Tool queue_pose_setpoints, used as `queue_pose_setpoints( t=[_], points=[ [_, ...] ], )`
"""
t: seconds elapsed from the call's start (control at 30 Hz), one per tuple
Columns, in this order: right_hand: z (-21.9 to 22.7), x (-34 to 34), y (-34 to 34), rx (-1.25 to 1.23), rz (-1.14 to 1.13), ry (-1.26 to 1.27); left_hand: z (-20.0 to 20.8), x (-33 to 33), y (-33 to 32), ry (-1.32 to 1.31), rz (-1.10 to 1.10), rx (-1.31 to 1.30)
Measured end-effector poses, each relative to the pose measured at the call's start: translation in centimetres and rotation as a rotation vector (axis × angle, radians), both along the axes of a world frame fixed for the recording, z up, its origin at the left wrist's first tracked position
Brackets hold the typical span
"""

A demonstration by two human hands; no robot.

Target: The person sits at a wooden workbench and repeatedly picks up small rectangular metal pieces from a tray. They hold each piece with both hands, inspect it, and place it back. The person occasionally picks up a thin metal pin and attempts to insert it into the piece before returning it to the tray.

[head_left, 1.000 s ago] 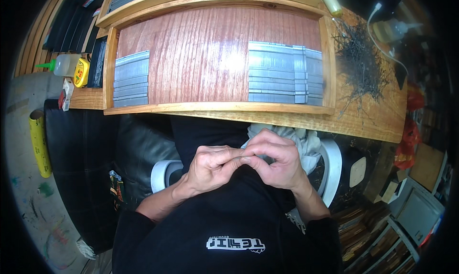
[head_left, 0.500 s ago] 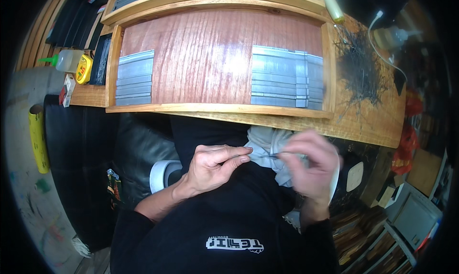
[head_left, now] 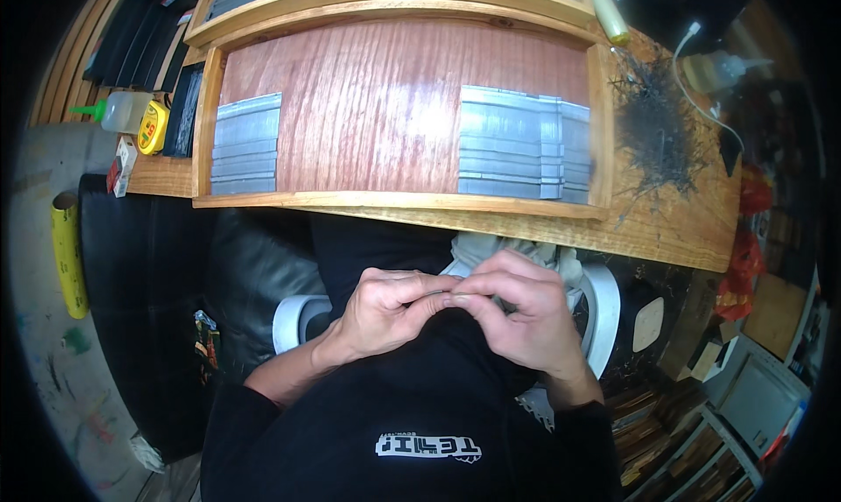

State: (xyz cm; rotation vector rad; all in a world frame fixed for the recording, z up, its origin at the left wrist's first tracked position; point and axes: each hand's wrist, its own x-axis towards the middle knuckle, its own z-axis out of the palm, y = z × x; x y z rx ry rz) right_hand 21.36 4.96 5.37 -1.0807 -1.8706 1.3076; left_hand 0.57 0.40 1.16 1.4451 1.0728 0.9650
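My left hand pinches with thumb and forefinger in front of my dark top. Tip to tip with it, my right hand is closed in a pinch as well. A thin grey strip shows as a sliver at the fingertips; most of it is hidden. Beyond the hands lies a shallow wooden tray with a reddish base. Flat grey strips lie side by side in it, a narrow group at its left and a wider group at its right.
Loose thin dark offcuts are heaped on the bench right of the tray. A yellow tape measure and a green-tipped bottle stand at the left. Pale cloth and a white chair arm are near my right hand.
My right hand, blurred and apart before, has moved left so its fingertips meet those of my left hand. The left hand has hardly moved. The tray's strips look the same.
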Motion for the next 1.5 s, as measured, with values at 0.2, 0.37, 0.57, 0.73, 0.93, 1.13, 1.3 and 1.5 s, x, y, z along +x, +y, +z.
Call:
queue_pose_setpoints(
  t=[0.2,0.37,0.57,0.73,0.93,1.13,1.3,1.5],
  points=[
    [-1.6,-1.2,-0.8,0.022,-0.003,0.108,-0.4,-0.3,-0.1,0.027,-0.021,0.059],
    [-1.8,-0.9,-0.9,-0.013,0.002,0.123,-0.5,-0.5,0.1,0.025,-0.063,0.055],
    [-2.1,-1.0,-0.9,-0.046,-0.012,0.147,-0.4,-0.6,0.1,0.017,-0.061,0.040],
    [-2.1,-1.0,-0.8,-0.043,-0.015,0.144,-0.5,-0.6,0.0,0.009,-0.062,0.024],
    [-2.0,-1.0,-0.7,-0.034,-0.015,0.128,-0.6,-0.5,-0.1,-0.011,-0.053,0.018],
    [-2.0,-0.9,-0.6,-0.042,0.002,0.142,-0.8,-0.3,-0.3,-0.031,-0.026,0.030],
    [-1.6,-1.1,-0.6,-0.028,0.000,0.121,-0.7,-0.1,-0.4,-0.022,-0.012,-0.003],
    [-1.5,-1.3,-0.7,0.015,-0.005,0.094,-0.3,-0.3,-0.5,-0.006,-0.012,-0.046]
  ],
)
